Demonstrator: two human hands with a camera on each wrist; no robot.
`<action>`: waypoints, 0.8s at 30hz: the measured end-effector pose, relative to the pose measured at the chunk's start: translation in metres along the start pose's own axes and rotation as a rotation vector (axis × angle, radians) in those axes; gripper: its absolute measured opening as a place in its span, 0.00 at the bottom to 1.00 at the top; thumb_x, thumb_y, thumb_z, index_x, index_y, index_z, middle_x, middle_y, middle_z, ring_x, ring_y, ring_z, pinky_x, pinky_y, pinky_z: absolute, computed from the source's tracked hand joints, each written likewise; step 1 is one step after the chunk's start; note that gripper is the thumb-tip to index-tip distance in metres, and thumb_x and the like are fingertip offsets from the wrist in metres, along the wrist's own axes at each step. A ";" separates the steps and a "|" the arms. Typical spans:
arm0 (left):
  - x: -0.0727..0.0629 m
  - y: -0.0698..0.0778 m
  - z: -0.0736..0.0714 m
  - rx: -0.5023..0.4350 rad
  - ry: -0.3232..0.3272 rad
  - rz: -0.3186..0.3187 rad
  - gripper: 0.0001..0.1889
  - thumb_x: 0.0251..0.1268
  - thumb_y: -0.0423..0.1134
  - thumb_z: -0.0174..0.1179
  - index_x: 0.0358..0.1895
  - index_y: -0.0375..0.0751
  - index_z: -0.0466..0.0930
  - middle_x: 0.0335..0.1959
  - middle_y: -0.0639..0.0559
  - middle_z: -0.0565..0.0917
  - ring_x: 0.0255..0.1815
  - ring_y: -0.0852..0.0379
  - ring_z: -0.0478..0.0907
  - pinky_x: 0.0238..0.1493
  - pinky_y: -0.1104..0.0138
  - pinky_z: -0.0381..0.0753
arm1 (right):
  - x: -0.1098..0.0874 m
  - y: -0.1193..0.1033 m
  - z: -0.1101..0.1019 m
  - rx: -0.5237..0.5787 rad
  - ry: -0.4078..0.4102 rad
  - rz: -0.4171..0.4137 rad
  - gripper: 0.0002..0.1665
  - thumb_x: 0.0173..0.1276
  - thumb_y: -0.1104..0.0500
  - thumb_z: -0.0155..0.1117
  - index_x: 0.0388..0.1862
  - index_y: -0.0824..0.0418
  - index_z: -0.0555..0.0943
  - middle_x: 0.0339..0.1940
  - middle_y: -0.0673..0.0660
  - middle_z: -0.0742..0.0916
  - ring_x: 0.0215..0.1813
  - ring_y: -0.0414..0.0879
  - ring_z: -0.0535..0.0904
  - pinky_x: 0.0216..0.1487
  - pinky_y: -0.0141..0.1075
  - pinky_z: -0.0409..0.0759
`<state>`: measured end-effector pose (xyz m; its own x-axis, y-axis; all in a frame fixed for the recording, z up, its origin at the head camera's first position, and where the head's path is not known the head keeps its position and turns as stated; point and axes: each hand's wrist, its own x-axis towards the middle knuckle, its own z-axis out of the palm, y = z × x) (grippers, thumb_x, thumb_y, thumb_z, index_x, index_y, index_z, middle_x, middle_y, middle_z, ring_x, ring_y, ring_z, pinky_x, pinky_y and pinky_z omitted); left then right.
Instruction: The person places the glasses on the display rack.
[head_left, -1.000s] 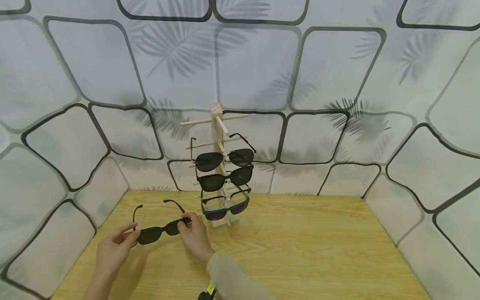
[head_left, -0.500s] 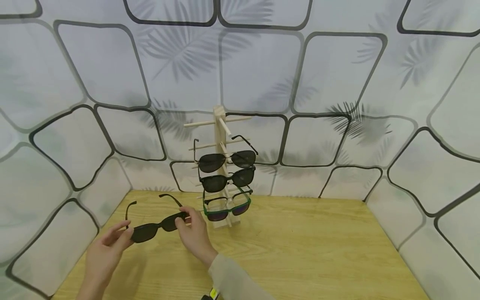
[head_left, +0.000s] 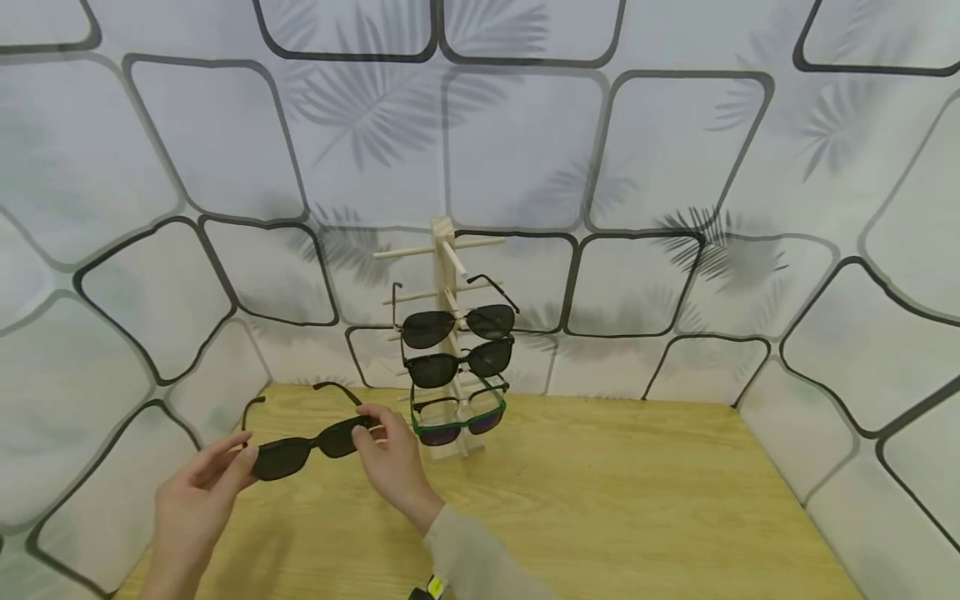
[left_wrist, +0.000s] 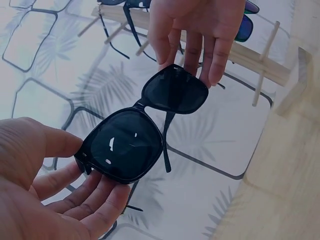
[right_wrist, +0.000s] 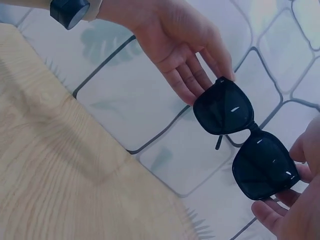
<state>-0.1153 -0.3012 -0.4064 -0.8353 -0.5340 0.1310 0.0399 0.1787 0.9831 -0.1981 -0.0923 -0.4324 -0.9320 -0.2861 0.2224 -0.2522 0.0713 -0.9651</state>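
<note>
Black sunglasses [head_left: 283, 458] are held up over the left part of the table, temples unfolded and pointing away, dark lenses facing me. My left hand [head_left: 197, 493] pinches the frame's left end between thumb and fingers. At the other end, my right hand [head_left: 396, 461] pinches the frame near the hinge. The left wrist view shows both dark lenses [left_wrist: 123, 145] whole, with the left thumb at the outer corner. In the right wrist view the sunglasses [right_wrist: 265, 165] hang between both hands, apart from the table.
Right of the hands stands a wooden display rack [head_left: 444, 250] with bare pegs at its top. It bears aviator sunglasses [head_left: 429, 330], black sunglasses [head_left: 433, 370] and green-framed glasses [head_left: 441, 434] lower down. Patterned cloth walls [head_left: 517, 150] enclose the wooden table [head_left: 637, 475] at back and sides.
Both hands have carried the black sunglasses slightly left and up, the left hand moving farther. The sunglasses look larger and more tilted. The head view has shifted slightly; the rack's glasses stay put.
</note>
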 end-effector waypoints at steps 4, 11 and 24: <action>-0.002 0.009 -0.001 0.006 0.022 0.017 0.14 0.72 0.39 0.70 0.58 0.49 0.89 0.30 0.72 0.89 0.27 0.69 0.89 0.38 0.83 0.83 | 0.001 -0.007 -0.003 0.005 -0.021 -0.022 0.21 0.82 0.50 0.58 0.69 0.50 0.80 0.58 0.51 0.82 0.51 0.35 0.78 0.52 0.30 0.80; -0.006 0.027 -0.001 -0.056 0.095 0.047 0.18 0.69 0.35 0.72 0.60 0.41 0.88 0.29 0.69 0.90 0.25 0.68 0.88 0.41 0.85 0.80 | 0.000 -0.027 -0.007 0.011 -0.021 -0.071 0.22 0.81 0.50 0.60 0.70 0.50 0.80 0.58 0.51 0.82 0.52 0.35 0.79 0.51 0.29 0.80; -0.011 0.055 -0.003 -0.048 0.129 0.068 0.18 0.69 0.36 0.72 0.61 0.43 0.88 0.31 0.69 0.91 0.27 0.70 0.88 0.44 0.87 0.76 | -0.004 -0.056 -0.017 0.018 -0.047 -0.092 0.25 0.81 0.48 0.59 0.74 0.43 0.77 0.62 0.49 0.80 0.54 0.34 0.77 0.51 0.29 0.80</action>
<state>-0.1020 -0.2877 -0.3532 -0.7527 -0.6240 0.2099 0.1229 0.1800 0.9760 -0.1845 -0.0789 -0.3767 -0.8918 -0.3355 0.3035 -0.3306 0.0253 -0.9434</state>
